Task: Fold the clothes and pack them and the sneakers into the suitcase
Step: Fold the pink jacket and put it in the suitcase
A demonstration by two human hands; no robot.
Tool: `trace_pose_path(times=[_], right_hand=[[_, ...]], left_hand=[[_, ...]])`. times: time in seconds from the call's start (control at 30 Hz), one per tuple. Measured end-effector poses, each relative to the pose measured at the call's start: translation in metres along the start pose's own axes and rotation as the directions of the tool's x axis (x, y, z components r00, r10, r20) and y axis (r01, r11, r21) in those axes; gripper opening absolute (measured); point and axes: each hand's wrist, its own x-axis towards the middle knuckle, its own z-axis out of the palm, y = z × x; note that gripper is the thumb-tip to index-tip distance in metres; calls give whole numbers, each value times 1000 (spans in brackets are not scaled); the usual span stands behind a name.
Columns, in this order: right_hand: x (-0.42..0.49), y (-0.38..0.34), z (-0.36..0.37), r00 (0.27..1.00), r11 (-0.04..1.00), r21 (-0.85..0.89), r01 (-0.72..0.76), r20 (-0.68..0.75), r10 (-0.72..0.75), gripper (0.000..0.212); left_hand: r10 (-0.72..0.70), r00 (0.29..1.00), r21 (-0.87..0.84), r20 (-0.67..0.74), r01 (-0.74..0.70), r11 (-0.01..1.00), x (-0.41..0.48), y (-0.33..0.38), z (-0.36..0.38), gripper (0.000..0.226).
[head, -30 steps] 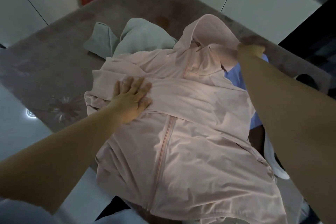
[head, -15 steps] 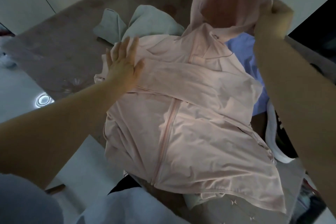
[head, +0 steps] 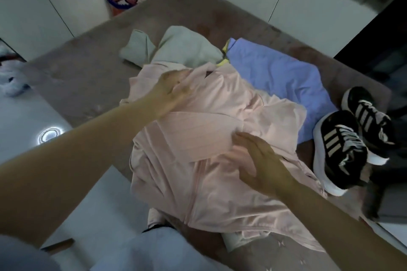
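We see bare room along the brown plush rug's (head: 72, 77) left edge. Its right edge is blocked by black striped sneakers (head: 352, 138); grey-green (head: 185, 50) and blue folded cloths (head: 282, 77) crowd the far side.

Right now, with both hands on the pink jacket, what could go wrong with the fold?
1. The pink jacket lies bunched and partly over the blue garment; pulling it may drag the blue one along.
2. The jacket's lower hem hangs past the rug's near edge, so the fold may come out uneven.
3. The sneakers sit close beside the jacket; the right hand could bump them. The left hand only presses flat, without a firm grip.
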Motion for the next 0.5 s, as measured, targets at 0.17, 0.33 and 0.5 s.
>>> trace_pose_path(times=[0.17,0.33,0.5], right_hand=[[31,-17,-13,982,986,101,-129,-127,141,61],[41,-27,19,954,969,47,-242,195,229,79],[51,-31,34,917,947,38,-320,265,300,84]], left_hand=[[-25,991,166,129,4,986,-12,-4,17,78],[87,947,307,-308,13,952,-38,-15,28,52],[-189,944,8,-271,198,980,-55,-27,43,25]])
